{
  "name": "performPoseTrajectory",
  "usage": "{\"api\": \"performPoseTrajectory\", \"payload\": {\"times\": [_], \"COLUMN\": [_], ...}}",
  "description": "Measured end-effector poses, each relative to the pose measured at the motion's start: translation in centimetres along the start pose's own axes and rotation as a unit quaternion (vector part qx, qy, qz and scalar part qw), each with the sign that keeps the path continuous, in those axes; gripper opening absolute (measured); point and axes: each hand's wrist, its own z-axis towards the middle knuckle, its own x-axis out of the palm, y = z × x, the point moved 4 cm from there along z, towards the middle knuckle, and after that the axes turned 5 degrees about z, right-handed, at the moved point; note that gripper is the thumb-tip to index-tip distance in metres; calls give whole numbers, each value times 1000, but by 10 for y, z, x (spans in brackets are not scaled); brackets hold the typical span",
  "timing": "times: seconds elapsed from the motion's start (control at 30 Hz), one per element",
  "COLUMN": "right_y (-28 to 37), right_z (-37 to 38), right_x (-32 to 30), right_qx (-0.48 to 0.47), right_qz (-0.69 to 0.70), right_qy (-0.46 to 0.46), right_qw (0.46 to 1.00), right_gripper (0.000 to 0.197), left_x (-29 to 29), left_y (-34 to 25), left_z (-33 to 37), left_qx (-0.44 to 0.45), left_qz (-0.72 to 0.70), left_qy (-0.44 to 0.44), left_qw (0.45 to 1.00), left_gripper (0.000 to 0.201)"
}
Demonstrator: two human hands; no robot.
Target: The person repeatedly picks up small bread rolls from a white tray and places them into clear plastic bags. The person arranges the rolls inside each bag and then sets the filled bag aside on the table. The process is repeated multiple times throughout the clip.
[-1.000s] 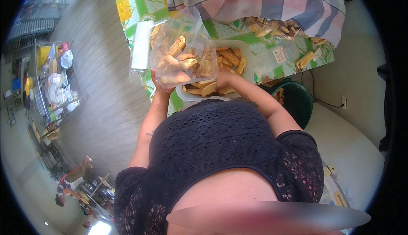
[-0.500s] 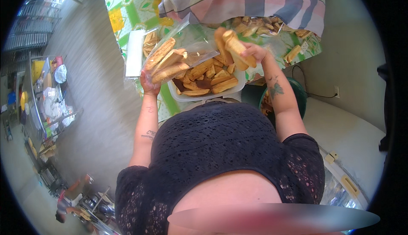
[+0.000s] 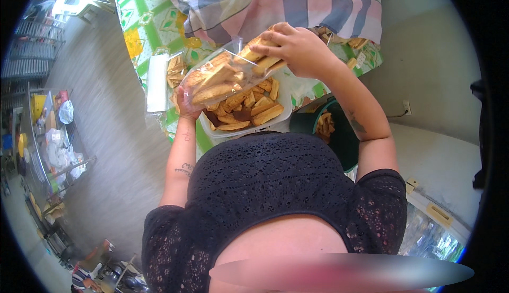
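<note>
The right hand (image 3: pixel 303 51) pinches golden-brown slices (image 3: pixel 254 53) at the mouth of the clear plastic bag (image 3: pixel 214 81), over the plastic tub (image 3: pixel 289 105). The left hand (image 3: pixel 187 105) grips the bag's other end. It looks like bag filling; the next push needs a wide mouth.

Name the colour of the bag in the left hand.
The bag is clear; golden pieces show through it. Best seen in the head view.
</note>
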Motion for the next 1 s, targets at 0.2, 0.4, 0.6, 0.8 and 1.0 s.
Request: {"api": "performPoseTrajectory", "payload": {"times": [0.2, 0.4, 0.6, 0.8, 1.0], "right_y": [-19, -43, -36, -16, -28], "right_z": [-8, -5, 15, 19, 22], "right_x": [-19, 5, 25, 8, 15], "right_qx": [26, 26, 101, 50, 98], "right_qz": [29, 398, 234, 152, 320], "right_qy": [-14, 110, 128, 120, 211], "right_qw": [999, 910, 958, 980, 918], "right_gripper": [78, 91, 80, 72, 69], "left_x": [-5, -18, -15, -2, 35], "left_y": [-10, -12, -5, -7, -14], "left_z": [-5, -13, -11, -6, -2], "left_qx": [57, 43, 2, 11, 31], "left_qz": [-43, -22, -10, 44, 89], "left_qy": [26, -11, 12, 28, 85], "left_qw": [997, 999, 1000, 999, 992], "left_gripper": [84, 85, 88, 87, 102]}}
